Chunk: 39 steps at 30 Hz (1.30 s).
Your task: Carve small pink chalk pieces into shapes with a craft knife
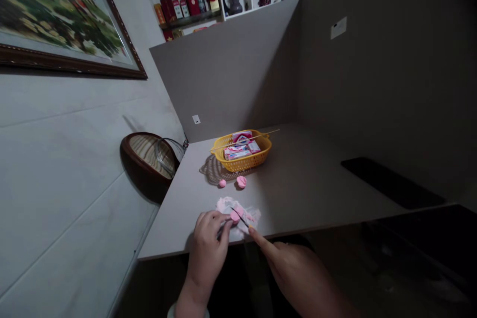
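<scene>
Pinching a pink lump (234, 217) at the bench (186, 198), the left hand (209, 234) presumably steadies it against the blade (242, 220) that the right hand (286, 259) grips, forefinger extended.

1. Dim overall; the desk (175, 218) is palest toward its left edge, darkening toward its right end.
2. Light falls from the upper right: the yellow basket (248, 163) throws a lattice shadow leftward.
3. A diagonal shadow crosses the back panel (223, 74).
4. Wide-angle stretch at frame edges; lower right murky.
</scene>
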Each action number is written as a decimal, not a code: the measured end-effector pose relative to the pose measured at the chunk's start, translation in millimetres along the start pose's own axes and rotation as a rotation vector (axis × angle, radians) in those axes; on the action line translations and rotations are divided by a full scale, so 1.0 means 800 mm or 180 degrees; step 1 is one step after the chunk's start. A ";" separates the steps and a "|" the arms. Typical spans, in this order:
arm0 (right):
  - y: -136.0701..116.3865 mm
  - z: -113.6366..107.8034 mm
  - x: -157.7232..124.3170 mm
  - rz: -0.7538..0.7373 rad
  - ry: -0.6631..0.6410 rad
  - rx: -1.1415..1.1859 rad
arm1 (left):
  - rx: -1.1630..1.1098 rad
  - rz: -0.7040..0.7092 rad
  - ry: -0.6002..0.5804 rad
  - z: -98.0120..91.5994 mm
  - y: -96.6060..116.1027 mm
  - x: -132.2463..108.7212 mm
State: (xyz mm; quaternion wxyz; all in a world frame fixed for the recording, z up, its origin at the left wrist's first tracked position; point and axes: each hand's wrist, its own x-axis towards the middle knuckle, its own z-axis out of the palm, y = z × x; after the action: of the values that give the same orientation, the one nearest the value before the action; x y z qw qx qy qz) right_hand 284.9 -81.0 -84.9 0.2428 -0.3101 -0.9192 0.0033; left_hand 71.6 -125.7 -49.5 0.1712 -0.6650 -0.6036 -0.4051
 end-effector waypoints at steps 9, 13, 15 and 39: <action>-0.012 -0.003 0.005 0.0050 -0.0333 -0.0197 | -0.0066 -0.0025 -0.0220 0.014 -0.003 -0.004; -0.016 -0.002 -0.007 0.0038 -0.0313 -0.0334 | -0.0213 -0.0120 -0.0252 0.016 0.001 -0.005; -0.017 -0.003 -0.006 0.0022 -0.0343 -0.0314 | -0.0333 -0.0135 -0.0216 0.018 0.000 -0.004; -0.032 -0.019 0.020 0.0195 -0.0973 -0.0289 | -0.0256 -0.0369 -0.0081 0.029 -0.009 -0.007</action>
State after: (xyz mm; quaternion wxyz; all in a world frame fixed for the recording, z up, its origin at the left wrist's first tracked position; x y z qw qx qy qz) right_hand 266.2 -94.7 -60.2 0.0856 -0.3445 -0.9347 0.0163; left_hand 72.7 -111.4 -69.5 0.1129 -0.6404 -0.6264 -0.4298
